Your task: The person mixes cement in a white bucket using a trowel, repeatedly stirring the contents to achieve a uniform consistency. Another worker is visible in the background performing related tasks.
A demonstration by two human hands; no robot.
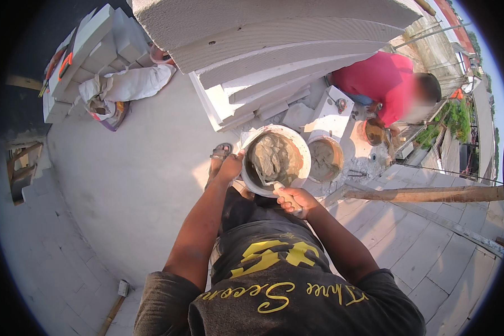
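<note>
A round white bucket point(305, 147) stands before me with thick grey mortar point(271, 155) heaped inside. My left hand point(232, 166) is closed on the bucket's left rim. In my right hand point(298, 203), fingers are wrapped around the handle of a trowel point(281, 192) at the near rim. Its blade reaches into the bucket and is mostly hidden by mortar. Just right of it, touching or nearly so, a second bucket point(340, 159) holds more grey mortar.
Pale blocks point(252, 67) are stacked ahead. A co-worker in a pink shirt point(378, 84) crouches at right, near a small bucket point(365, 131). A wooden beam point(425, 194) crosses the right side. A white sack point(137, 84) lies by more blocks point(103, 47) at far left.
</note>
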